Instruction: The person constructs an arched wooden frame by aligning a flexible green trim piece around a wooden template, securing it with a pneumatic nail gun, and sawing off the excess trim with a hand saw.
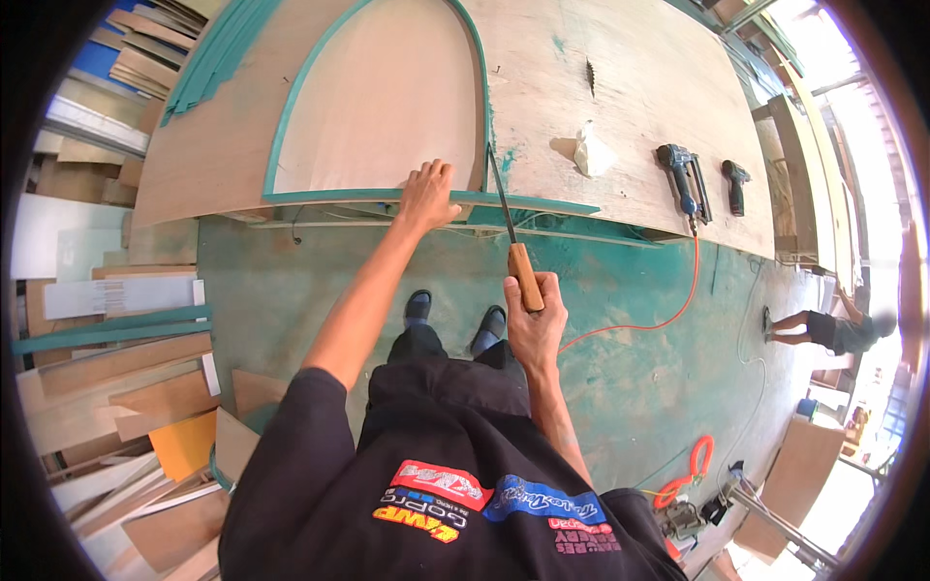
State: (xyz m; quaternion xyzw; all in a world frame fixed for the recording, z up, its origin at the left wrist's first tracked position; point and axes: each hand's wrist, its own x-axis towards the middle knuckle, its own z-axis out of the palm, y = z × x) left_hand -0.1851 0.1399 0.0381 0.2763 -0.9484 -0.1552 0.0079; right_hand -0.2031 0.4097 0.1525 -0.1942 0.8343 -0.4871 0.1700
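Note:
My right hand (538,320) is wrapped round the wooden handle of a hand saw (503,203). The saw's narrow dark blade, seen nearly edge-on, reaches to the lower right corner of an arched frame of teal strip (483,87). A straight teal strip (339,195) runs along the arch's base at the table's near edge and sticks out past the arch to the right. Over this strip my left hand (427,197) is clamped, fingertips bent onto the pale panel (378,107) inside the arch. Whether the blade's teeth touch the strip cannot be seen.
On the wooden worktable (639,58) lie a nail gun (684,179) with an orange hose, a cordless drill (736,186), crumpled white paper (592,151) and teal strips (218,58). Board offcuts (126,387) are stacked at left. Another person (841,329) stands far right.

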